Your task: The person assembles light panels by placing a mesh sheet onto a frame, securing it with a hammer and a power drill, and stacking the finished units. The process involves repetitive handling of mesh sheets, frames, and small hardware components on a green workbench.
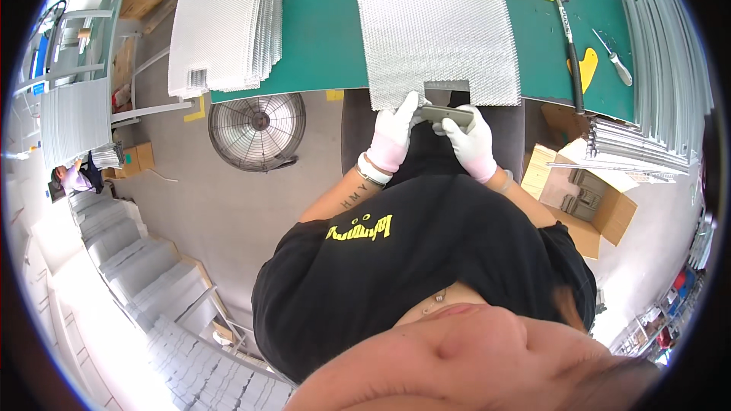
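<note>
A silvery expanded-mesh panel (434, 15) lies on the green table, its near edge jutting slightly over the table's front. Near that edge it has a rectangular cutout (448, 91). Just in front of the cutout is a small grey rectangular part (449, 115). My left hand (392, 139), in a white glove, grips the part's left end, with its fingertips close to the mesh edge. The gloved right hand (473, 146) holds the right end between thumb and fingers. Whether the part touches the panel, I cannot tell.
On the green table (320, 30) stand a mesh panel stack (225, 19) at left and upright panels (666, 68) at right. A hammer (567, 38), yellow tool (583, 70) and screwdriver (614, 59) lie between. A fan (257, 131) and cardboard box (609, 213) flank me. Far left, another person (78, 177).
</note>
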The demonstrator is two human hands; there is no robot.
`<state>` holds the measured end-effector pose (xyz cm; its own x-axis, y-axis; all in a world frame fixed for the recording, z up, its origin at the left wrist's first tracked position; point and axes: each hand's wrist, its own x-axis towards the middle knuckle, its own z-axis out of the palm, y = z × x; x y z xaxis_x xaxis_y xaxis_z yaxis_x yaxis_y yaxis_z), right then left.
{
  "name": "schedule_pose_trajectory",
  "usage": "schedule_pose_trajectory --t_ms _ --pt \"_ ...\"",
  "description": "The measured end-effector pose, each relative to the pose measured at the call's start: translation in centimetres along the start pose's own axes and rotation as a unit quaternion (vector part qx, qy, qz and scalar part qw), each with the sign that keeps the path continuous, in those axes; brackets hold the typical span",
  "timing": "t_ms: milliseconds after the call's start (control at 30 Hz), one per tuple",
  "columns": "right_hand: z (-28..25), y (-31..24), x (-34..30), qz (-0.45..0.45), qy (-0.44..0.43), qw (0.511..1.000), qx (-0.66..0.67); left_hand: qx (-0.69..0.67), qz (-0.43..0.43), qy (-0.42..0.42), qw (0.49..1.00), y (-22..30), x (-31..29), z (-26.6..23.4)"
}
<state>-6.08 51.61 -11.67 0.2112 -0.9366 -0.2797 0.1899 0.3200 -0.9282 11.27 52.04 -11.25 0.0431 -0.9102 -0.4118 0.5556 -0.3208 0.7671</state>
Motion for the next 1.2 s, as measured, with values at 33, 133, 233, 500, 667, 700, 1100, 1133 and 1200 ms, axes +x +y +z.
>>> schedule_pose_trajectory --t_ms 33,133,233,500,667,700,1100,1133,1200 --pt "0.2 0.8 0.0 -0.004 0.005 0.999 0.050 0.001 -0.005 -0.005 1.000 0.1 0.0 -0.1" --pt "-1.0 0.8 0.6 0.057 -0.028 0.995 0.072 0.019 0.022 -0.002 1.000 -0.7 0.3 -0.7" --pt "-1.4 -0.6 1.5 0.067 -0.066 0.994 0.049 0.084 0.071 0.021 0.994 -1.5 0.4 -1.0" --pt "-0.7 -2.6 2.1 0.079 -0.063 0.994 -0.044 0.062 -0.011 0.002 0.998 0.6 -0.6 1.2" --pt "0.2 -1.2 1.5 0.013 0.130 0.991 0.042 0.131 -0.066 -0.046 0.988 -0.1 -0.4 1.4" --pt "-0.7 -0.7 1.3 0.034 0.142 0.988 0.049 0.127 -0.079 -0.055 0.987 0.2 -0.3 1.2" --pt "-1.7 -1.2 1.7 0.067 0.107 0.990 0.058 -0.157 -0.126 -0.151 0.968 0.4 -0.6 1.2" --pt "-1.7 -1.6 1.7 0.067 0.097 0.993 0.021 0.049 -0.135 -0.218 0.965 1.2 -0.6 0.9" --pt "-2.9 -0.7 1.8 0.049 -0.062 0.994 -0.069 0.446 -0.133 -0.321 0.825 3.9 -0.4 -0.8"
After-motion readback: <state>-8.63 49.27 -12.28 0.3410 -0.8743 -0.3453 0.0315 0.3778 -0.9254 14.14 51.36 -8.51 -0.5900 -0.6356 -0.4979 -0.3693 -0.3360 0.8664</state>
